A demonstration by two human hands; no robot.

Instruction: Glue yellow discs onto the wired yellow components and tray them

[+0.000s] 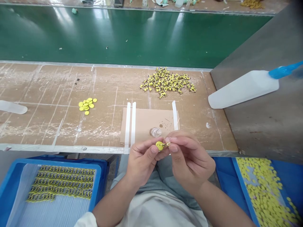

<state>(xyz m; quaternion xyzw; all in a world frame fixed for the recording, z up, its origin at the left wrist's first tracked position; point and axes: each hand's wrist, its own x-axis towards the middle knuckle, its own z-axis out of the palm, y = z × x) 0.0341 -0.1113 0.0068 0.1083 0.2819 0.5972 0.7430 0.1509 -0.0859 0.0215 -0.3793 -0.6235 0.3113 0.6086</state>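
My left hand pinches a round yellow disc between thumb and fingers, just in front of the table edge. Against the disc's right side, my right hand holds a small yellow and dark piece in its closed fingertips. Where the two parts meet, the detail is too small to make out. Just beyond my hands, a small clear glass dish sits on a cardboard sheet with white tape strips.
A heap of small yellow-and-dark pieces and a few yellow discs lie on the table. A white bottle leans right. Blue trays flank me below; a green belt runs behind.
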